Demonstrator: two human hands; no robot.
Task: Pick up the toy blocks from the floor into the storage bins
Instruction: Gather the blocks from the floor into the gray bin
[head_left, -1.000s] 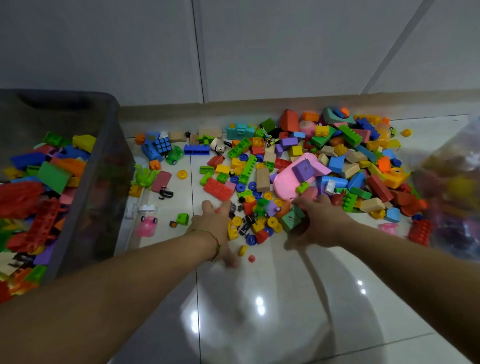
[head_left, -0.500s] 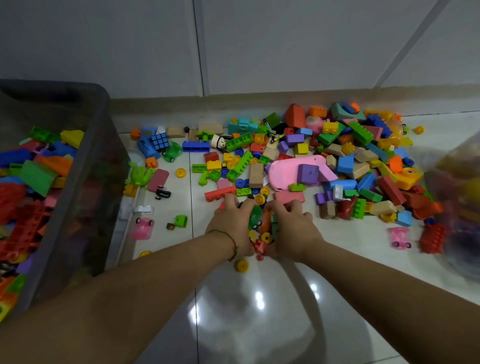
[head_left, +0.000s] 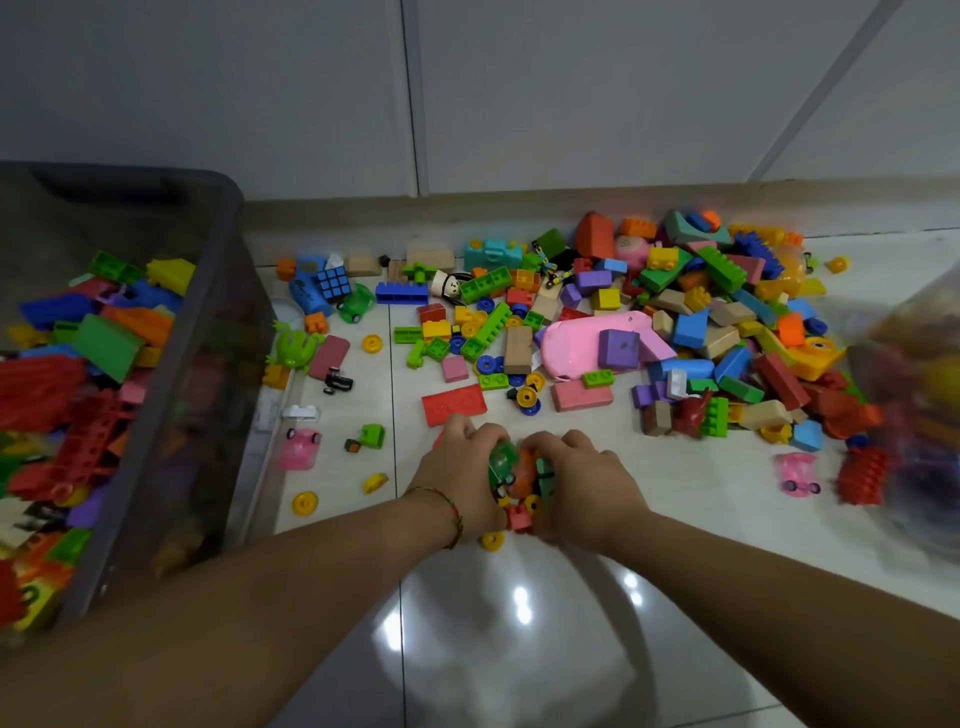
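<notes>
At the left, a dark, smoky plastic storage bin (head_left: 218, 395) is cut off by the frame edge. Its translucent wall blurs the lower contents, while studded toy blocks (head_left: 104, 343) in red, green, blue and orange show over the rim. Just right of it, on the glossy tiled floor (head_left: 519, 649), lie a rubbery-looking green frog (head_left: 293, 351) and, farther off, a gridded puzzle cube (head_left: 335, 280). Near the middle, the left hand (head_left: 457, 478), with a thin cord bracelet (head_left: 447, 506) at the wrist, and the right hand (head_left: 582, 483) cup a clump of small pieces (head_left: 519, 478) between them. Their fingers (head_left: 558, 441) curl round it and hide most of it, and only green, orange and red bits peek out. A round yellow wheel (head_left: 492, 540) sits just beneath the hands. Farther back and to the right spreads the main heap of blocks, some matte foam or wood, some shiny plastic, around a smooth pink piece (head_left: 576, 343) bearing a purple cube (head_left: 617, 348). At the right edge a clear bag (head_left: 919, 415) is blurred and cropped, and its contents cannot be made out.
</notes>
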